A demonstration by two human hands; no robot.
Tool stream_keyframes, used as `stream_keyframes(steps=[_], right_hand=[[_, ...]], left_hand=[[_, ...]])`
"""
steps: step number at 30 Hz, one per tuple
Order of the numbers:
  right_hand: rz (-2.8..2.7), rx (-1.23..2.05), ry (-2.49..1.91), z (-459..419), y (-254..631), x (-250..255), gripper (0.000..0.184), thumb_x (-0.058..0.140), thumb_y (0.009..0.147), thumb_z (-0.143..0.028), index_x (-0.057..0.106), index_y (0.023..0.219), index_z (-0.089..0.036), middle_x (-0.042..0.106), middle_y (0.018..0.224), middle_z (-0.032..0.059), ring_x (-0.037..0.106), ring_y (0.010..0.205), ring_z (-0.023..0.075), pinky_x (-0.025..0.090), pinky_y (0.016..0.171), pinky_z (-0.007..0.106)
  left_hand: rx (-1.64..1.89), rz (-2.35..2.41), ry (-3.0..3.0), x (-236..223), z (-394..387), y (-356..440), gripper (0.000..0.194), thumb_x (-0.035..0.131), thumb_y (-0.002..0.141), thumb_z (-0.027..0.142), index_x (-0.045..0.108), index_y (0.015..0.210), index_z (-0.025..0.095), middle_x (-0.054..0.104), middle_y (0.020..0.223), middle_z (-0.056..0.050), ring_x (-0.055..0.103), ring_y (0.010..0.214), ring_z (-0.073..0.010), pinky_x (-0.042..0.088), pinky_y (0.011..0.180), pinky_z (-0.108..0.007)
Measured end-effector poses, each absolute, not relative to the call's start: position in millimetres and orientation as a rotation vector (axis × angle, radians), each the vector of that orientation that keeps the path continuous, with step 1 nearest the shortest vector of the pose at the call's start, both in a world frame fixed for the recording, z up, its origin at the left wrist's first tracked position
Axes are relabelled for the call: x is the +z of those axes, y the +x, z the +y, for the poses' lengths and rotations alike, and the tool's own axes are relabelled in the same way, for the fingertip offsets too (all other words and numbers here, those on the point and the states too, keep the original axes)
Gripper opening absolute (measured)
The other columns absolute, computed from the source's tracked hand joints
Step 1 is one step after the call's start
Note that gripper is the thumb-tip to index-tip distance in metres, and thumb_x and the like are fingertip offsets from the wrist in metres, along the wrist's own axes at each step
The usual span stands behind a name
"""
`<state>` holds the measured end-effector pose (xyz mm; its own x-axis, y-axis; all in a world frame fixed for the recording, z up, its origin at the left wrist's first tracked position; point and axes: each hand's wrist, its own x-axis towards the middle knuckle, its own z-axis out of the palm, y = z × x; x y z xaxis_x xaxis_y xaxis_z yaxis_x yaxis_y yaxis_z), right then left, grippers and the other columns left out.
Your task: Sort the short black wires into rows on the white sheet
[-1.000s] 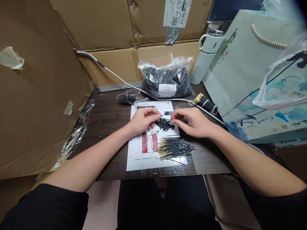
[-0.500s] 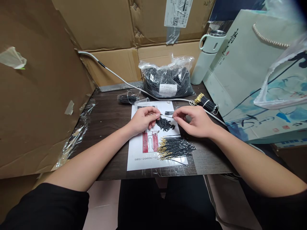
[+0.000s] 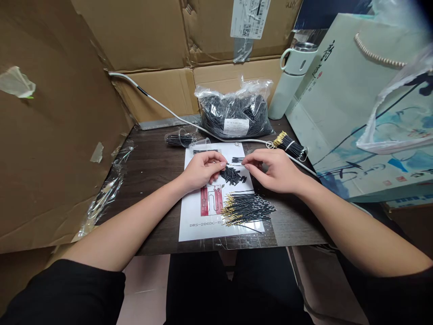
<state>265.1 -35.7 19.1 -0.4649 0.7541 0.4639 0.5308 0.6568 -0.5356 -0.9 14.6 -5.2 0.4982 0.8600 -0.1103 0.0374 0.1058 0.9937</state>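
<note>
Dark wood-grain table (image 3: pixel 155 180) hemmed by cardboard boxes (image 3: pixel 142 40) (taped, worn) on two sides.

Head view, single: we look forward and steeply down from our own head onto a dark table (image 3: pixel 158 180), near enough that both forearms enter from the bottom edge. Cardboard boxes (image 3: pixel 142 40) close the far and left sides; a paper bag (image 3: pixel 341 104) fills the right. We have no second view.

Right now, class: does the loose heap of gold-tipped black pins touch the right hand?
Apart. The head view shows bare white sheet between the gold-tipped pins and the right hand.
</note>
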Motion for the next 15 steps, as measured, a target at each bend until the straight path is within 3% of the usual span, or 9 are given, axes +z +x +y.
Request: stream_keyframes(steps=[15], right_hand=[[-2.138, 0.278, -0.980, -37.4, 260.7, 10.1, 0.019, 0.060, 0.107, -0.024, 0.077, 0.099, -0.018, 0.075, 0.086, 0.0063, 0.066, 0.074, 0.0191, 0.051, 0.074, 0.035]], left_hand=[[0.740, 0.896, 1.374, -5.1, 10.1, 1.6, 0.043, 0.096, 0.081, 0.048, 0.074, 0.100, 0.016, 0.064, 0.068, 0.001, 0.055, 0.049, -0.0072, 0.043, 0.042, -0.018]])
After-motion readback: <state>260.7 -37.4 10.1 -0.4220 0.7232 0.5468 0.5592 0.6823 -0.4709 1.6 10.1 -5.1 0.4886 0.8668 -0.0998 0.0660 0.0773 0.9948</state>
